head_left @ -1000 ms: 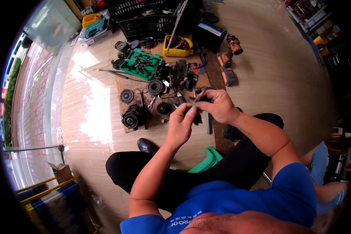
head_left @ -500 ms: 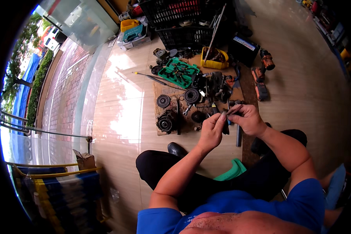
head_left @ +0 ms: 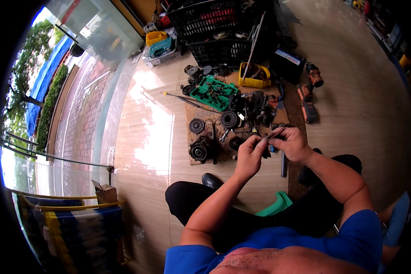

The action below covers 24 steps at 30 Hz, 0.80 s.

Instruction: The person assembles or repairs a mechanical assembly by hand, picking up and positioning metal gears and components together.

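Observation:
My left hand [head_left: 250,156] and my right hand [head_left: 293,145] meet above the near edge of the parts board. Both pinch a thin, dark, bendable piece [head_left: 275,134], like a scrap of cloth or sandpaper; its exact kind cannot be made out. One end sticks out above the right fingers, and a dark flap hangs below the left ones. Any small item inside the pinch is hidden. Beyond the hands lie a round pulley [head_left: 197,126], a larger ringed pulley [head_left: 229,119], a dark round machine part [head_left: 201,150] and a spanner [head_left: 224,135]. A grey tool handle [head_left: 284,165] lies below the right hand.
Farther off sit an open green tool case [head_left: 214,93], a yellow bin [head_left: 255,82] of parts and black crates [head_left: 219,50]. To the right are a black battery [head_left: 285,64], a power drill [head_left: 313,75] and another cordless tool [head_left: 307,105]. A green stool [head_left: 278,204] shows between my legs.
The whole view has shifted slightly, so the floor items appear lower and farther right. Both hands stay together on the dark piece, with the right fingers slightly turned.

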Each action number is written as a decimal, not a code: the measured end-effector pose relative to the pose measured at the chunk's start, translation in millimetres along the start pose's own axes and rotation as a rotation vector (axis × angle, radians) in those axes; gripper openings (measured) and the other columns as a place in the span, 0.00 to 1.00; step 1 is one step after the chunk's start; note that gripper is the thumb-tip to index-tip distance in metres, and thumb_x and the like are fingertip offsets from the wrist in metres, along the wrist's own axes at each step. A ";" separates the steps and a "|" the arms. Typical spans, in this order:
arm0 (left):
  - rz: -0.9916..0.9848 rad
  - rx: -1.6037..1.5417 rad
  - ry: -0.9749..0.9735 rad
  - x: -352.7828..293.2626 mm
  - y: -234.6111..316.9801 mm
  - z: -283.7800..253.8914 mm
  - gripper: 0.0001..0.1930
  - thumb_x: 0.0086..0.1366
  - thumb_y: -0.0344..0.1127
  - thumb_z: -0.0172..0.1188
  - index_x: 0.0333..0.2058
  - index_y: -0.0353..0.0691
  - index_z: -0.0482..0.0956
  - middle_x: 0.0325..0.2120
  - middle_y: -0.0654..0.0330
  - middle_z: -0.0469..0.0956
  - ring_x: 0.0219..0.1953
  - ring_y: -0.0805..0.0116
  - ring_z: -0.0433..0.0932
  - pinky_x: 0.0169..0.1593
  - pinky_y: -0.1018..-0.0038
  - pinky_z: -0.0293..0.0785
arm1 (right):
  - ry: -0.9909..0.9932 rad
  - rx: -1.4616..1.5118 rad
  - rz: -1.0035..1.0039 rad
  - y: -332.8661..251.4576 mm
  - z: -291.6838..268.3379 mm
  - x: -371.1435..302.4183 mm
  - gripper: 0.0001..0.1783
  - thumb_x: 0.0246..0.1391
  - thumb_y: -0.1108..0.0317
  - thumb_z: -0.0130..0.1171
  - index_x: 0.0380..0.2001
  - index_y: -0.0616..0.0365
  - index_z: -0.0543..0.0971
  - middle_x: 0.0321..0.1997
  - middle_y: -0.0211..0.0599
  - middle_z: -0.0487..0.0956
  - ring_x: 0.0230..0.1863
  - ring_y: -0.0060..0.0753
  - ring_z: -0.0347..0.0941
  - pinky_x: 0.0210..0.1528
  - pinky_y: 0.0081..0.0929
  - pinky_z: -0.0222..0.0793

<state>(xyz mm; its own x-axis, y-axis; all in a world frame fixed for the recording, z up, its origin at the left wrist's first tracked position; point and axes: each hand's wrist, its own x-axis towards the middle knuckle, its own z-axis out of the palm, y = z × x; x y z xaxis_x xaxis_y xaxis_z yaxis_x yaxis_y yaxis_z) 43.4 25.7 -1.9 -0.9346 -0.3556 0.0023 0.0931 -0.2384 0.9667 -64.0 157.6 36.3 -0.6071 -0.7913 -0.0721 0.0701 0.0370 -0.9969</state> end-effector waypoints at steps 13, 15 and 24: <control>-0.114 -0.131 -0.099 1.4 -1.1 0.9 0.14 0.72 0.40 0.46 0.35 0.34 0.73 0.23 0.61 0.74 0.25 0.74 0.72 0.32 0.78 0.70 | 0.008 -0.178 -0.092 -7.4 -1.0 1.2 0.05 0.56 0.73 0.60 0.33 0.63 0.80 0.30 0.28 0.78 0.31 0.15 0.71 0.34 0.18 0.68; -0.083 -0.065 -0.030 1.4 1.7 3.8 0.13 0.71 0.39 0.50 0.35 0.33 0.74 0.24 0.62 0.76 0.26 0.76 0.72 0.32 0.79 0.70 | 0.028 -0.170 -0.026 -14.3 -1.0 0.2 0.05 0.56 0.73 0.60 0.34 0.63 0.80 0.29 0.28 0.78 0.32 0.15 0.70 0.36 0.18 0.67; 0.034 0.177 0.025 -2.2 4.6 3.7 0.06 0.67 0.31 0.55 0.35 0.33 0.75 0.25 0.66 0.76 0.28 0.81 0.71 0.33 0.82 0.70 | 0.000 -0.051 -0.019 -4.3 -6.8 1.2 0.06 0.55 0.72 0.61 0.34 0.64 0.81 0.32 0.30 0.81 0.36 0.15 0.73 0.40 0.18 0.70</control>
<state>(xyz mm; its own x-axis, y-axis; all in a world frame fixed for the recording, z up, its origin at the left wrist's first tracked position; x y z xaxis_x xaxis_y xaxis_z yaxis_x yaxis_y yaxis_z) 44.6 28.6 3.5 -0.9229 -0.3837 0.0320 0.0608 -0.0633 0.9961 -70.4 160.6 40.3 -0.6083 -0.7919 -0.0527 0.0176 0.0529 -0.9984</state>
